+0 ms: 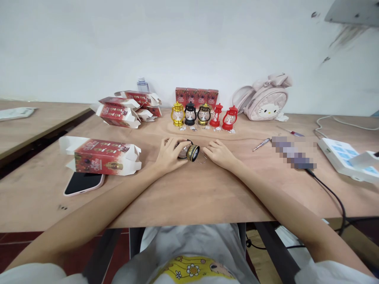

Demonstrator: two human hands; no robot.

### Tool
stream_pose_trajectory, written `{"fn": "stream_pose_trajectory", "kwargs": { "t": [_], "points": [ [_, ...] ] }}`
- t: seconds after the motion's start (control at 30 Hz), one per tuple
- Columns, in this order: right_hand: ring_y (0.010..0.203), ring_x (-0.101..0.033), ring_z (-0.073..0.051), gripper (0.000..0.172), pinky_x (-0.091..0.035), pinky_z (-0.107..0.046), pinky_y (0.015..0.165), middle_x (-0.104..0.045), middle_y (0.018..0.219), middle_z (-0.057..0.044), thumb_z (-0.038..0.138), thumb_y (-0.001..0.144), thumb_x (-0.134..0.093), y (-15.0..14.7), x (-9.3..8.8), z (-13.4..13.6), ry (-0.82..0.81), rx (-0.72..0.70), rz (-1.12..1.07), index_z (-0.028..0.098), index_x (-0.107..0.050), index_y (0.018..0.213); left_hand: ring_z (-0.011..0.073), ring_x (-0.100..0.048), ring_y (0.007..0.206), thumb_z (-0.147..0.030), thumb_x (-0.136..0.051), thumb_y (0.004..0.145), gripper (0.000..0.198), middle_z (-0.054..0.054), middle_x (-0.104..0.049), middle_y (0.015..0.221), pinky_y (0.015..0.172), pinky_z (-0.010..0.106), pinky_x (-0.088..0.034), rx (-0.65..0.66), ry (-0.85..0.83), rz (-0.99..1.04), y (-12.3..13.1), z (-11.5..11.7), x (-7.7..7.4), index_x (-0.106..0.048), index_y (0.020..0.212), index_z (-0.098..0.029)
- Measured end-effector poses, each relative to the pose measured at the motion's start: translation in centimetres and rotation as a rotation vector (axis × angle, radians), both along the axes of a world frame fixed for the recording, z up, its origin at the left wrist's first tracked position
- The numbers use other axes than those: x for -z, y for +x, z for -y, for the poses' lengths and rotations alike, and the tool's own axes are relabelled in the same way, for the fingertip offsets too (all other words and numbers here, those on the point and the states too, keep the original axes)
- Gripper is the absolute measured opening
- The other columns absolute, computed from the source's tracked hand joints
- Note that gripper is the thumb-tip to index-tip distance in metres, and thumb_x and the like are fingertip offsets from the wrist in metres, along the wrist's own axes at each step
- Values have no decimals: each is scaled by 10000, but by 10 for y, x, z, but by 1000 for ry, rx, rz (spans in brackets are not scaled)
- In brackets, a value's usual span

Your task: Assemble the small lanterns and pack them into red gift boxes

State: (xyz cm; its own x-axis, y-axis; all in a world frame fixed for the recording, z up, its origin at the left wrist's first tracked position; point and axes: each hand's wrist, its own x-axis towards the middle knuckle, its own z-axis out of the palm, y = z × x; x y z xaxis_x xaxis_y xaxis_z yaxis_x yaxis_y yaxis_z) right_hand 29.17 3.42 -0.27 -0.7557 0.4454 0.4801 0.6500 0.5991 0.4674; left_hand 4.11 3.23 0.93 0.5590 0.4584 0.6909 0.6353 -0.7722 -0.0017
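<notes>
Likely workshop: lanterns (204, 115), screwdriver (262, 144), cartons (102, 156)

one head-worn view, from near side of table (189, 203), facing forward and down, shirt (192, 240) close below, wall (189, 43) far beyond

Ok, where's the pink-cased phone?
In the head view, the phone lies at left on the table, its far end hidden by the nearest red carton.
</notes>
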Motion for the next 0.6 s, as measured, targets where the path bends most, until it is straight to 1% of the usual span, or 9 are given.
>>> {"fn": "stream_pose_trajectory", "kwargs": {
  "t": [0.1, 0.17, 0.23, 0.33, 0.4, 0.47, 0.53, 0.6],
  "points": [
    [777, -510, -211, 168, -332, -322, 728, -643, 716, -55, 123, 949, -458, -1, 2, 0, -13, 16, -46, 154, -623, 936, 271, -580, 1076, -359, -653, 815, 419, 121, -644, 1172, 917, 418, -338, -2, -9, 2, 0, 0, 0, -569, 1193, -199],
    [779, -530, -210, 176, -375, -315, 733, -656, 763, -63, 120, 939, -454, -3, 3, 0, -23, -2, -153, 144, -622, 987, 272, -582, 1073, -358, -655, 814, 419, 121, -645, 1168, 914, 421, -343, 2, -6, 6, 0, 0, 0, -571, 1191, -196],
    [791, -560, -204, 190, -427, -305, 740, -668, 825, -77, 121, 933, -447, -5, 4, 2, -56, -53, -299, 132, -615, 1022, 274, -583, 1076, -353, -657, 811, 421, 121, -643, 1167, 913, 423, -351, 6, -12, 10, 0, 0, 0, -571, 1192, -198],
    [796, -605, -186, 178, -490, -289, 730, -672, 855, -78, 126, 933, -453, -12, 1, 10, -152, -157, -500, 144, -616, 1005, 276, -582, 1090, -350, -671, 800, 433, 119, -635, 1172, 916, 422, -378, 24, -47, 46, -1, 0, 1, -564, 1192, -201],
    [812, -635, -170, 171, -518, -285, 741, -681, 876, -72, 135, 940, -467, -18, -5, 21, -193, -214, -633, 161, -620, 1013, 267, -585, 1093, -335, -680, 797, 440, 117, -630, 1169, 910, 406, -418, 73, -74, 111, 0, -1, 2, -550, 1193, -195],
    [838, -661, -153, 185, -537, -282, 766, -695, 908, -65, 140, 948, -480, -24, -12, 34, -182, -245, -750, 181, -622, 1058, 248, -594, 1086, -309, -684, 797, 448, 113, -626, 1161, 906, 382, -459, 147, -95, 192, 0, -2, 2, -531, 1201, -189],
    [836, -679, -139, 184, -552, -268, 758, -706, 910, -57, 135, 942, -507, -30, -18, 46, -139, -273, -797, 198, -627, 1067, 232, -604, 1077, -285, -687, 796, 458, 109, -628, 1149, 908, 364, -488, 207, -96, 255, 1, -3, 2, -516, 1209, -186],
    [833, -692, -133, 163, -564, -253, 736, -717, 899, -50, 124, 927, -540, -34, -22, 55, -108, -336, -808, 203, -624, 1043, 228, -612, 1077, -279, -690, 796, 464, 109, -633, 1145, 916, 363, -501, 245, -83, 281, 2, -4, 3, -509, 1212, -183]
  ]
}}
